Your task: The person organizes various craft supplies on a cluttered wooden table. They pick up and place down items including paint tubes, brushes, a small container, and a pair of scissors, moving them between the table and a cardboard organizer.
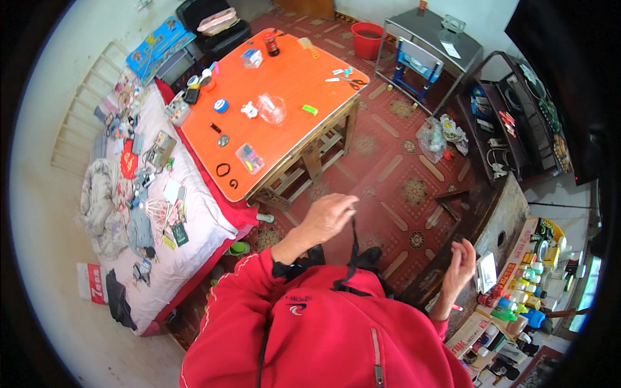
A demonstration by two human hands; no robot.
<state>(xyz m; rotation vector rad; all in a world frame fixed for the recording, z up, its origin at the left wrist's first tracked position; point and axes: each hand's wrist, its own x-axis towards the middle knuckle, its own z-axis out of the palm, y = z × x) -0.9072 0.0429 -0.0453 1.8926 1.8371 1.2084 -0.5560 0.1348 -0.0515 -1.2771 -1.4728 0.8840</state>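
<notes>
My left hand (330, 218) is raised in front of the red jacket (335, 330), its fingers closed on a black strap (354, 242) that hangs down towards my waist. My right hand (461, 266) is held up at the right, fingers apart and slightly curled, with nothing seen in it. It is beside a small white box (486, 272) on the worn wooden bench (507, 208). Ahead, an orange-topped table (291, 145) holds a clear plastic bowl (271, 109), a white figurine (249, 110), scissors (356, 82), a red-lidded jar (271, 43) and a plastic case (250, 158).
A cluttered bed (204, 242) stands at the left. Bottles and cartons (521, 286) crowd the right side. Farther off are a red bucket (367, 41), a folding chair (417, 68), a grey metal table (422, 24) and plastic bags (432, 138) on the patterned floor.
</notes>
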